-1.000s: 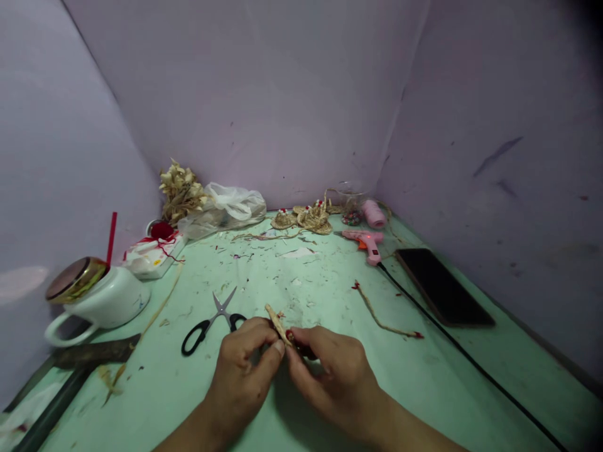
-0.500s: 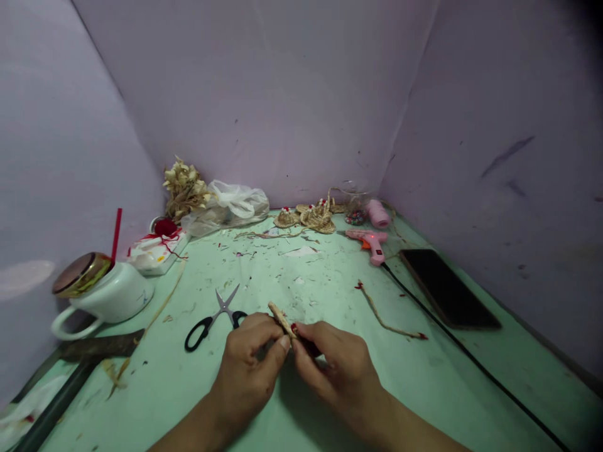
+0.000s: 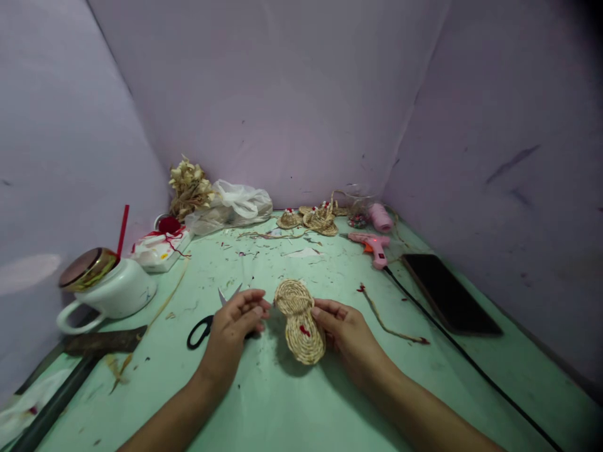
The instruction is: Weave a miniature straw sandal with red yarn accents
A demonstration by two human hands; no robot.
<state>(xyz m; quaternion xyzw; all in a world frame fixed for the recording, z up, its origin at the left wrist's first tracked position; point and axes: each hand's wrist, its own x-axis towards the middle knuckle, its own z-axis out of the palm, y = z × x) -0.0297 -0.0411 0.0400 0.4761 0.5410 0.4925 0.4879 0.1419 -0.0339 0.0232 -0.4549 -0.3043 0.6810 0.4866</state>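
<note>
A figure-eight piece of coiled straw rope (image 3: 296, 298), with a small red patch on its lower round, is held above the table with its flat side facing me. My right hand (image 3: 346, 333) pinches it at the narrow waist, thumb in front and fingers partly hidden behind. To its left, my left hand (image 3: 233, 326) is open and holds nothing, its fingertips just apart from the piece. Beneath that hand lie black-handled scissors (image 3: 200, 333), blades spread and partly covered. A short twisted cord (image 3: 386, 323) with red ends lies right of my right hand.
A pink glue gun (image 3: 374, 245) with a black cable and a phone (image 3: 452, 292) lie at right. Left are a white mug (image 3: 117, 292) and a hammer (image 3: 103, 341). Beaded straw pieces (image 3: 323, 220), pink thread (image 3: 379, 217), a plastic bag (image 3: 235, 204) and dried flowers (image 3: 188, 182) line the back.
The straw piece has turned from edge-on to flat side facing me. My left hand has let go and moved left over the scissors; my right hand keeps its hold. The view has shifted slightly.
</note>
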